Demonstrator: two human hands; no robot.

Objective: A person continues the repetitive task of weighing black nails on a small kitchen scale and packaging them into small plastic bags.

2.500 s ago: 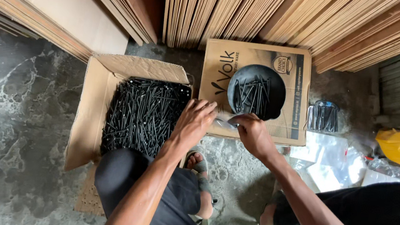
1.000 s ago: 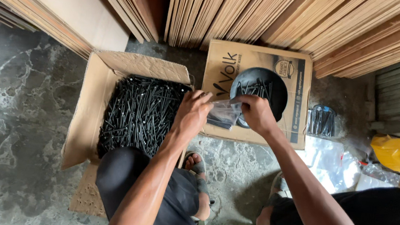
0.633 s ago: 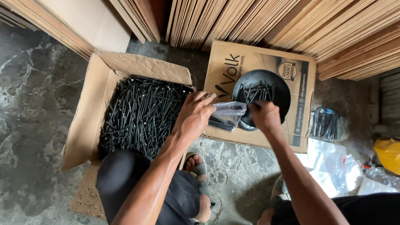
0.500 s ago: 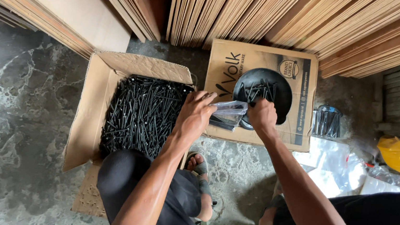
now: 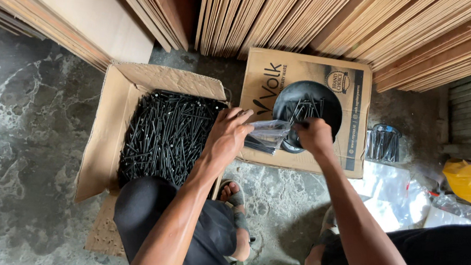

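Two hands' fingers gripping clear bag [image 5: 268,134], black screws filling carton [image 5: 111,133], bowl [image 5: 307,107]

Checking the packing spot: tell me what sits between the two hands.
In the head view, a clear plastic bag with black screws in it spans the gap between the left hand and the right hand; both grip it, just in front of the black bowl.

Clear glossy plastic bag [image 5: 268,134], matt black metal screws [image 5: 164,137]
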